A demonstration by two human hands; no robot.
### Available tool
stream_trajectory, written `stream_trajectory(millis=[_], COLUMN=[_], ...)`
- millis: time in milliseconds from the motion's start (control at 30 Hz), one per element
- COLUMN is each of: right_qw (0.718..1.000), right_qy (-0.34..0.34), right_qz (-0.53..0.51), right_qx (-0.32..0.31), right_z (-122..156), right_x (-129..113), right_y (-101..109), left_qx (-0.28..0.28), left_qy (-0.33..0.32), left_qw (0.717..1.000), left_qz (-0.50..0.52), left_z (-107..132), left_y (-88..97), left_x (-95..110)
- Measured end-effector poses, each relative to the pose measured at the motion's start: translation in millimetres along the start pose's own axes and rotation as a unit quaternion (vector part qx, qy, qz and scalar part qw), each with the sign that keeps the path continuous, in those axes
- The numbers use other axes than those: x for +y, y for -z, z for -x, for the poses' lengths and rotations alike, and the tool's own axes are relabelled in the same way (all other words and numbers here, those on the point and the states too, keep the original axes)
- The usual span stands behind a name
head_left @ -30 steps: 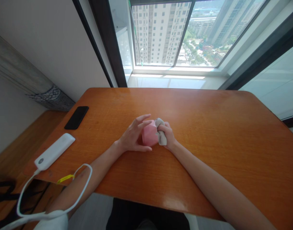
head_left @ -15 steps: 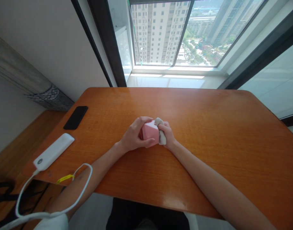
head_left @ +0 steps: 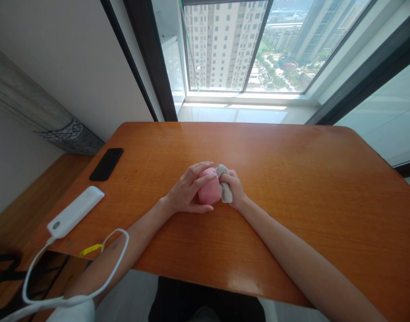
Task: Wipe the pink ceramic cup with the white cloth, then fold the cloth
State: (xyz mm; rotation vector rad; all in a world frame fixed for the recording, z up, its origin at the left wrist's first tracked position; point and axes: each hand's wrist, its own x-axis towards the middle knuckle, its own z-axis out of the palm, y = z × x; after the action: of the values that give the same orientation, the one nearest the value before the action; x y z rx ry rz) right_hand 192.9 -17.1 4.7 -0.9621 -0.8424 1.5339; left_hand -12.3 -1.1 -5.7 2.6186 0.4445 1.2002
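A small pink block (head_left: 209, 193) with flat, angled faces is at the middle of the table, between my two hands. My left hand (head_left: 190, 190) curves loosely around it from the left, fingers over its top and the thumb low along its near side. My right hand (head_left: 234, 188) is closed on a crumpled grey-white cloth (head_left: 226, 191), which presses against the block's right side. Part of the cloth is hidden inside the right fist. Whether the block rests on the table or is held just above it, I cannot tell.
On the left of the wooden table (head_left: 308, 201) lie a black phone (head_left: 106, 164) and a white power bank (head_left: 75, 212). A white cable (head_left: 120, 259) with a yellow tag (head_left: 90, 250) loops over my left forearm. A window stands beyond the far edge.
My left fingers have shifted across the block's top and the thumb has slid down off its front face. The block has turned a little. My right hand has barely moved.
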Motion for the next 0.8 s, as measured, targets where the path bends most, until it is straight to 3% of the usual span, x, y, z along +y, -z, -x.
stream_trajectory(millis=[67, 167, 500, 667, 800], right_qw=[1.000, 1.000, 1.000, 1.000, 1.000], right_qy=[0.004, 0.008, 0.016, 0.004, -0.001], right_qz=[-0.003, -0.005, -0.002, 0.006, 0.009], right_qx=[0.003, 0.007, 0.022, 0.008, 0.000], right_z=[-1, -2, -5, -3, -3], right_x=[2, 5, 7, 2, 1], right_y=[1, 2, 4, 0, -1], left_qx=[-0.003, 0.006, 0.044, 0.094, 0.102], left_qy=[-0.031, -0.028, 0.143, 0.297, 0.361], left_qw=[0.998, 0.997, 0.988, 0.935, 0.900], left_qz=[-0.046, -0.073, 0.039, 0.169, 0.223], left_z=[-2, -6, -19, -18, -20], left_y=[0.4, -1.5, -5.8, -9.0, -9.5], left_x=[1, 6, 22, 23, 23])
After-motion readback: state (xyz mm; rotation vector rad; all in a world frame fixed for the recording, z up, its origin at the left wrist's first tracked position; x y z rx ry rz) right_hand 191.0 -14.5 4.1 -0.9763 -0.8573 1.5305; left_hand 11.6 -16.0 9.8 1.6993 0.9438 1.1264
